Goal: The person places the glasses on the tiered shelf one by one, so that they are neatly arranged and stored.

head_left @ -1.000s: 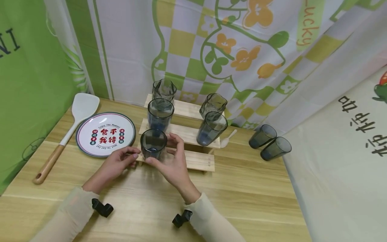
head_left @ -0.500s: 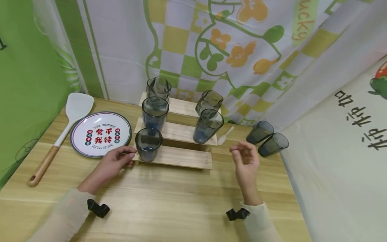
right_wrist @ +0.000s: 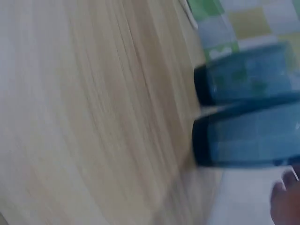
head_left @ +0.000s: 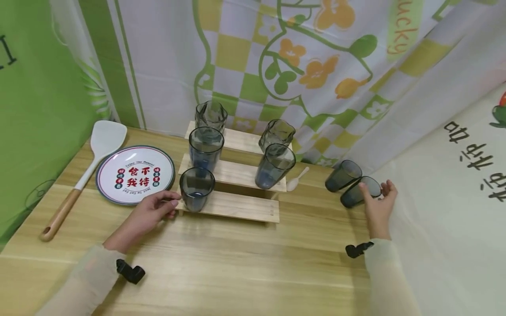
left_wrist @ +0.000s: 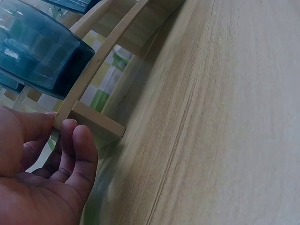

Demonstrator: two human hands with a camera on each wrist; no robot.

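Observation:
At the left end of a stepped wooden rack (head_left: 241,207), my left hand (head_left: 152,215) pinches the corner of its lowest board (left_wrist: 99,63) between thumb and fingers. A blue-grey drinking glass (head_left: 196,195) stands upright on that board, right beside those fingers. My right hand (head_left: 378,210) reaches round the nearer of two similar glasses at the table's right side, its thumb by the rim and its fingers spread on the far side. In the right wrist view, fingertips (right_wrist: 287,199) show just beside this nearer glass (right_wrist: 243,136). The other glass (head_left: 343,176) stands close against it.
Two tall glasses (head_left: 206,149) stand on the middle step and two wavy glasses (head_left: 277,131) on the top one. A small spoon (head_left: 297,179) lies right of the rack. Left are a plate (head_left: 135,160) and a white turner (head_left: 108,136) with a wooden handle. Curtains hang behind.
My right hand has let go of the glass on the lowest step and moved right to the two glasses at the table's side. My left hand has stayed at the rack's end.

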